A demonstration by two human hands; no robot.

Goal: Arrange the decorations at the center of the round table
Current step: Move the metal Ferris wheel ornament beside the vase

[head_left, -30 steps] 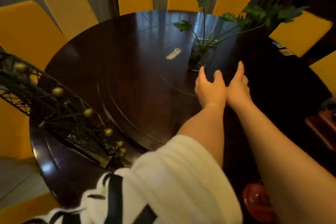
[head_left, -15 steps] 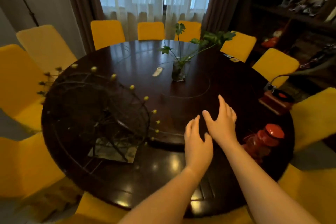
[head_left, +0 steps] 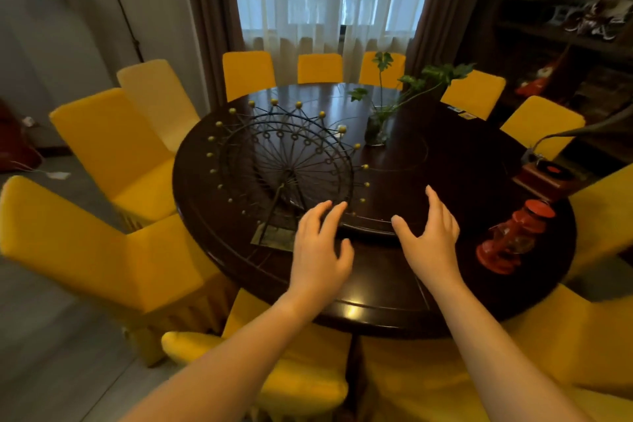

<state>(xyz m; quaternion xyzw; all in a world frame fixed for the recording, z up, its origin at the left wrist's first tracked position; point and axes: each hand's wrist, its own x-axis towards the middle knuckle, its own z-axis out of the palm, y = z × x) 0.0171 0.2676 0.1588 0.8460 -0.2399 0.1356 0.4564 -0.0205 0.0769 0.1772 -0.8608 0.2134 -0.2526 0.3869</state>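
1. My left hand (head_left: pixel 317 250) is over the near edge of the dark round wooden tabletop (head_left: pixel 376 298), fingers loosely spread and empty, fingertips just beside the lower rim of the black wire ferris-wheel ornament with small yellow balls (head_left: pixel 284 164); can't tell if they touch it.
2. My right hand (head_left: pixel 431 236) is also spread and empty, palm down, above the raised inner turntable's (head_left: pixel 445 161) near edge.
3. Ferris wheel stands upright on its flat square base (head_left: pixel 274 236), left of centre, partly on the turntable.
4. Clear glass vase with long-stemmed green leaves (head_left: pixel 376 127) sits further back, near the middle, stems leaning right.
5. Red lantern-shaped decoration (head_left: pixel 513 236) lies tilted on the outer ring, right of my right hand.
6. Small gramophone model with a red record (head_left: pixel 551 171) is at the far right edge.
7. Yellow-covered chairs (head_left: pixel 113 147) ring the tabletop.
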